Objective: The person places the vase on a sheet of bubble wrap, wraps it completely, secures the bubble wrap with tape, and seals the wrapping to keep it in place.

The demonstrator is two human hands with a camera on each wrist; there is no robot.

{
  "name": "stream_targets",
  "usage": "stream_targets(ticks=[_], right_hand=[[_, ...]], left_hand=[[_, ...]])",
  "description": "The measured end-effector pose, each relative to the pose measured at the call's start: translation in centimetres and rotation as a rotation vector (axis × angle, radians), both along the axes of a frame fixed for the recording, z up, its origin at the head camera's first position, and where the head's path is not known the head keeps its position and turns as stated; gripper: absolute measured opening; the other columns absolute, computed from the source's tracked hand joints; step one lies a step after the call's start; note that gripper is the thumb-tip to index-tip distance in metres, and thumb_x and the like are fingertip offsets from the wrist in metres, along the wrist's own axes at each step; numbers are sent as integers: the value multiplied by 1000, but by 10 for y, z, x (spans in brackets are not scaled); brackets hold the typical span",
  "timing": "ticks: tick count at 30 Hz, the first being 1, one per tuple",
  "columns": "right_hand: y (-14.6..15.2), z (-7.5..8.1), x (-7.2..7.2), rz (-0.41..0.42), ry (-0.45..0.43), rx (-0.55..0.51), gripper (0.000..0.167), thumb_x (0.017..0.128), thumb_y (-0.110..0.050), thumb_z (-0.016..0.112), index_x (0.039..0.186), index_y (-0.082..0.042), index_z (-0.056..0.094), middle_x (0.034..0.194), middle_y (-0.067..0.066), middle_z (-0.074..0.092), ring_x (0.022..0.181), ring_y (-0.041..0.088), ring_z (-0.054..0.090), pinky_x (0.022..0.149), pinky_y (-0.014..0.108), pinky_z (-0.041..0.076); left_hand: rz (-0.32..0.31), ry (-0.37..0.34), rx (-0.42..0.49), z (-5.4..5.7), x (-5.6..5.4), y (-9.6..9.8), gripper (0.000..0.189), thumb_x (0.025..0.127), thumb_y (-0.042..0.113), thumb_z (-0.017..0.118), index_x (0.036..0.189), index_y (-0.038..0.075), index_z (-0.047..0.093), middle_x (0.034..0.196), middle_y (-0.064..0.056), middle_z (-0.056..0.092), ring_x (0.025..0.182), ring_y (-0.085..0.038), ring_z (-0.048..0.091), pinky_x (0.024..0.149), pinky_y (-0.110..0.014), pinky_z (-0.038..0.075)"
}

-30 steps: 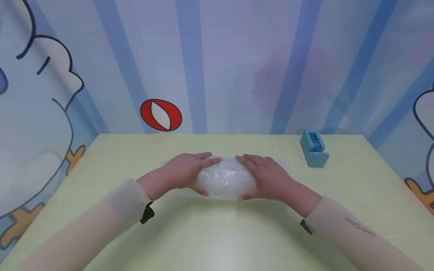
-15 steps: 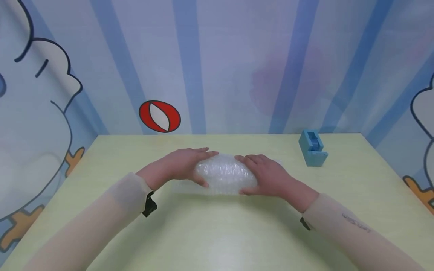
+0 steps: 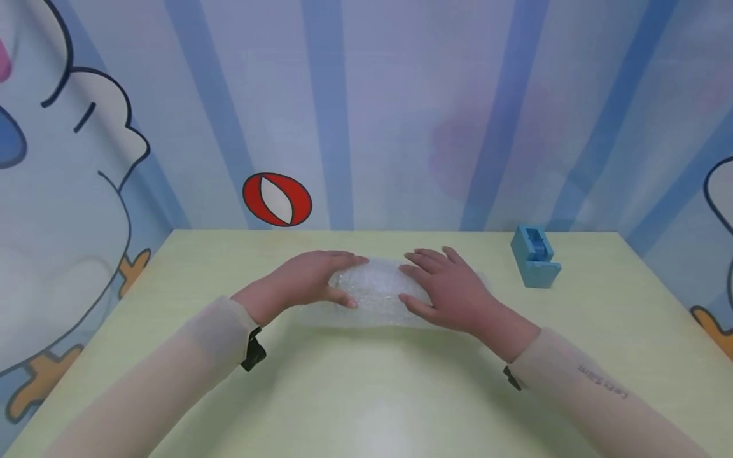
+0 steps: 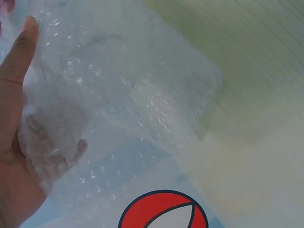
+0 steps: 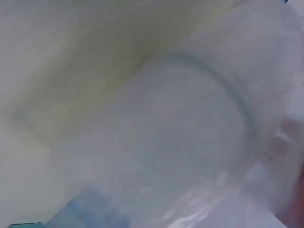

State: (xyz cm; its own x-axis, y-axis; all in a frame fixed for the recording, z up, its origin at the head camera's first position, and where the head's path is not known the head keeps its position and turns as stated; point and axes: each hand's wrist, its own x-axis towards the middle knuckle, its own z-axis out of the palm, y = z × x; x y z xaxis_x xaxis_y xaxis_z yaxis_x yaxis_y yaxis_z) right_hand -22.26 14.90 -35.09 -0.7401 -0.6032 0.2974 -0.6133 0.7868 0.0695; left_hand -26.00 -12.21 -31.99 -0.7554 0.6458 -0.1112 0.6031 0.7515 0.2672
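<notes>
Clear bubble wrap (image 3: 379, 294) forms a rounded bundle between the two hands, over the middle of the table. My left hand (image 3: 306, 278) holds its left end; in the left wrist view the thumb (image 4: 19, 57) lies in front of the wrap and fingers show through behind it. At the right end, my right hand (image 3: 452, 289) touches the bundle with fingers spread and fairly straight. A curved blue-green rim (image 5: 228, 85) shows through the wrap in the blurred right wrist view; the rest of what is inside is hidden.
A blue tape dispenser (image 3: 535, 257) stands at the back right of the pale yellow table (image 3: 378, 394). Behind the table rises a blue striped backdrop (image 3: 389, 114) with a printed red and white ball (image 3: 277, 199). Loose wrap (image 4: 190, 95) extends past the left hand.
The bundle has turned and rises slightly, showing a flatter face. My right hand has loosened and spread its fingers, moving a little up; my left hand keeps its hold.
</notes>
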Motion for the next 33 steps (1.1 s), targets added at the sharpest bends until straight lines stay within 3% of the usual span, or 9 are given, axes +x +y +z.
stream_targets(ticks=[3, 5, 9, 13, 19, 27, 30, 33], right_hand=[[-12, 2, 6, 74, 154, -1, 41, 97, -26, 68, 132, -5, 66, 134, 14, 69, 126, 30, 65, 108, 52, 51], [-17, 1, 6, 98, 204, -11, 35, 96, -15, 71, 129, -4, 68, 128, 13, 72, 120, 28, 69, 103, 49, 55], [-18, -1, 2, 56, 132, -56, 34, 94, 1, 67, 127, -5, 69, 125, 10, 74, 117, 26, 71, 104, 48, 55], [-12, -2, -3, 14, 40, -83, 37, 95, 5, 63, 129, -7, 68, 127, 10, 74, 115, 27, 72, 104, 51, 55], [-7, 5, -3, 22, 50, -35, 43, 93, 6, 65, 134, -10, 67, 125, 8, 75, 100, 25, 76, 98, 48, 58], [-4, 4, 2, 22, -42, 38, 45, 98, -2, 63, 142, -11, 61, 132, 8, 72, 116, 25, 72, 105, 51, 54], [0, -3, 2, 38, -64, 18, 47, 98, -1, 62, 143, -10, 59, 135, 9, 70, 123, 25, 69, 105, 53, 54], [3, -12, 0, 62, -29, -30, 47, 96, 0, 64, 142, -8, 60, 135, 11, 70, 124, 26, 69, 103, 53, 55]], left_hand=[[3, -6, -1, 0, 1, -1, 80, 88, 41, 79, 156, 17, 44, 159, -10, 49, 146, -33, 48, 120, -52, 41], [8, -6, 2, 1, 2, -2, 81, 88, 41, 79, 157, 17, 43, 159, -10, 49, 146, -33, 48, 119, -52, 42], [48, -15, 21, -1, 2, -2, 86, 87, 42, 79, 159, 19, 39, 160, -11, 48, 146, -34, 48, 119, -53, 42], [62, -19, 22, -6, 4, -3, 85, 89, 44, 77, 160, 20, 37, 160, -11, 47, 145, -35, 48, 118, -54, 42], [26, 42, -4, -8, 3, -5, 77, 94, 46, 71, 158, 18, 40, 160, -12, 48, 143, -35, 51, 117, -54, 43], [25, 38, 0, -8, 4, -5, 75, 95, 45, 69, 159, 18, 39, 160, -12, 47, 143, -35, 51, 117, -54, 44], [17, 48, 9, -10, 6, -6, 75, 96, 45, 69, 159, 18, 39, 160, -12, 47, 142, -36, 53, 116, -54, 45], [14, 71, 11, -12, 5, -6, 75, 96, 45, 68, 159, 18, 39, 159, -13, 48, 139, -37, 55, 115, -54, 46]])
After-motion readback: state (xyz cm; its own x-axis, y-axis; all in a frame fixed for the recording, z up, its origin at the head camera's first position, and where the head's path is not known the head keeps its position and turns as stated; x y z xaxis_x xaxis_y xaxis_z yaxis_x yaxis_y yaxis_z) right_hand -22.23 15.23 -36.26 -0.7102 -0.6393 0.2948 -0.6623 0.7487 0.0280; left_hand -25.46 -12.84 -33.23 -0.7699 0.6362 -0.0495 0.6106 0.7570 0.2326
